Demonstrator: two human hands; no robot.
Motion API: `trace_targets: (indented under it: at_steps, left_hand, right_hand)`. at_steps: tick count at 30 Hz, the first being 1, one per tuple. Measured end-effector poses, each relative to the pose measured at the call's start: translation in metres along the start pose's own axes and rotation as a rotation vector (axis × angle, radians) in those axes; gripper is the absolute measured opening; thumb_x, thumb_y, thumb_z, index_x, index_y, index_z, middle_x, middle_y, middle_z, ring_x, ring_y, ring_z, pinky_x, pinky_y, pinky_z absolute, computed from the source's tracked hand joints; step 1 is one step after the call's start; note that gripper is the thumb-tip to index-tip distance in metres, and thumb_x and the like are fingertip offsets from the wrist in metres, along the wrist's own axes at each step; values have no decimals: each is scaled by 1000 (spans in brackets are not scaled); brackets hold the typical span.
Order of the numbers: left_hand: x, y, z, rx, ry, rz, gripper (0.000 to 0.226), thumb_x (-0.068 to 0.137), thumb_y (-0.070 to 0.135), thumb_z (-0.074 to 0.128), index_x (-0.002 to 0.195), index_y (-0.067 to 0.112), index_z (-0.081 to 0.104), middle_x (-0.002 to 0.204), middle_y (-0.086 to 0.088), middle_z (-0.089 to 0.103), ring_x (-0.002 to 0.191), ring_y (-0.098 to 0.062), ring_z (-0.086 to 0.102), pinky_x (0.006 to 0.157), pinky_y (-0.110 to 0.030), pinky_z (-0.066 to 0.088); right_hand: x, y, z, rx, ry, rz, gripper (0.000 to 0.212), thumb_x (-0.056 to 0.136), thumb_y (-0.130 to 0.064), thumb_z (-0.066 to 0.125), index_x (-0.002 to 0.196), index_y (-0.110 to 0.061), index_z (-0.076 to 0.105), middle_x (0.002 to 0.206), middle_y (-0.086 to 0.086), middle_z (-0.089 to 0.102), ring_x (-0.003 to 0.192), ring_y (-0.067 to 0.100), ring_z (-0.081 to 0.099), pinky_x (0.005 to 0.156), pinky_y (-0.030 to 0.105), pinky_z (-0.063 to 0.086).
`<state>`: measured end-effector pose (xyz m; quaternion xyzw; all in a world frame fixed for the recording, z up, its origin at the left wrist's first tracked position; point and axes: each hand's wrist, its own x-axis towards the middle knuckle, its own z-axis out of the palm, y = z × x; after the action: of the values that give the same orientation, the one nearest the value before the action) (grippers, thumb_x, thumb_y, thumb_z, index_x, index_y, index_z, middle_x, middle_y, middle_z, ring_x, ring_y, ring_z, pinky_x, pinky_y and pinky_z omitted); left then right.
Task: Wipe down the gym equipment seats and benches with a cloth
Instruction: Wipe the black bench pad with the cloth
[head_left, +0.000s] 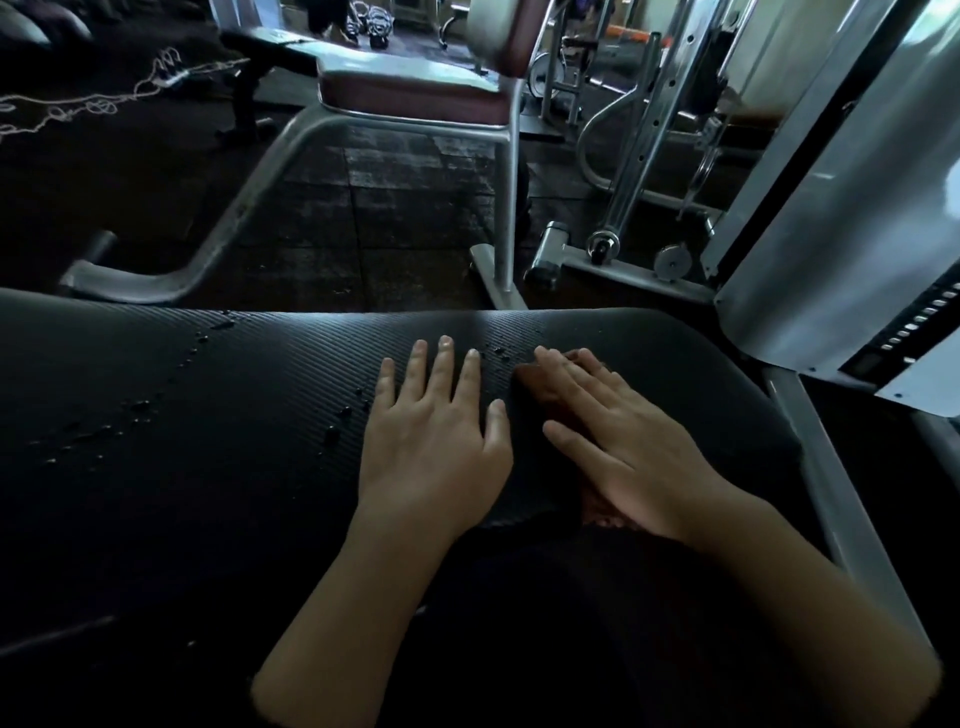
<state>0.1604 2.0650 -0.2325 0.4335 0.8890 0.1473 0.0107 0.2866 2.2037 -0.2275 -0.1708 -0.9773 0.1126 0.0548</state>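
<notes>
A wide black ribbed bench pad fills the lower half of the view, with water drops scattered over it. My left hand lies flat on the pad with fingers straight and spread. My right hand lies flat beside it, pressing a reddish-brown cloth onto the pad. Only the cloth's edges show, past my fingertips and under my wrist.
A maroon padded seat on a grey tube frame stands beyond the bench. A silver weight machine rises close on the right, with a pulley post behind it. A white cord lies on the dark rubber floor at the far left.
</notes>
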Motion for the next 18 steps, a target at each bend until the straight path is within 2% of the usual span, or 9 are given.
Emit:
trace_targets:
  at_steps: [3, 7, 9, 11, 13, 15, 16, 17, 18]
  left_hand:
    - [0, 1, 1, 12, 13, 3, 61, 99, 46, 12, 154, 22, -1, 162, -1, -7, 147, -16, -13, 120, -42, -7]
    - [2, 2, 1, 39, 20, 2, 61, 99, 45, 12, 154, 21, 0, 162, -2, -6, 148, -18, -11, 120, -43, -6]
    - [2, 2, 1, 43, 14, -1, 61, 99, 46, 12, 154, 22, 0, 162, -1, -6, 148, -18, -11, 120, -43, -6]
    - [2, 2, 1, 44, 13, -6, 61, 99, 46, 12, 154, 23, 1, 162, 0, -6, 148, -17, -12, 120, -43, -7]
    - [2, 1, 0, 41, 13, -7, 60, 99, 47, 12, 154, 24, 1, 162, 1, -6, 147, -16, -13, 120, -42, -8]
    - [1, 1, 0, 29, 7, -6, 60, 100, 47, 13, 154, 25, 0, 161, 2, -7, 147, -15, -13, 120, -41, -9]
    - [0, 1, -1, 25, 7, -3, 60, 100, 47, 13, 154, 25, 0, 161, 3, -7, 147, -14, -14, 119, -41, -9]
    - [0, 1, -1, 23, 6, 0, 60, 100, 47, 13, 154, 25, 0, 161, 3, -8, 147, -14, -14, 120, -41, -9]
    - [0, 1, -1, 22, 7, 1, 60, 100, 47, 13, 154, 25, 0, 161, 2, -8, 147, -15, -14, 120, -42, -9]
  right_hand:
    - [6, -4, -1, -35, -27, 7, 54, 84, -66, 1, 137, -62, -7, 156, -23, -7, 141, -3, -17, 114, 19, -9]
    - [34, -5, -3, 16, -73, 16, 42, 98, -55, 16, 138, -62, 8, 157, -20, -2, 143, 0, -12, 115, 23, -6]
    - [58, -1, -3, 46, -84, 5, 42, 99, -50, 19, 139, -59, 11, 158, -17, 3, 144, 2, -8, 118, 27, -3]
    - [86, 12, -4, 42, -88, 2, 44, 97, -53, 18, 141, -57, 14, 158, -14, 10, 145, 6, -1, 119, 35, 5]
    - [109, 34, -8, 92, -96, 94, 42, 98, -52, 24, 140, -56, 23, 155, -13, 23, 143, 10, 17, 115, 42, 21]
    - [117, 60, -17, 252, -65, 214, 39, 98, -50, 31, 137, -51, 36, 139, -12, 46, 120, 7, 47, 103, 39, 38]
    - [113, 69, -21, 301, -52, 252, 39, 98, -47, 34, 137, -46, 40, 127, -16, 54, 106, 0, 50, 97, 34, 39]
    - [107, 76, -24, 278, -44, 269, 40, 99, -43, 34, 139, -43, 40, 122, -20, 52, 106, -3, 46, 98, 30, 34]
    - [98, 78, -26, 215, -36, 283, 41, 100, -39, 34, 141, -41, 37, 129, -20, 46, 119, -1, 40, 104, 28, 26]
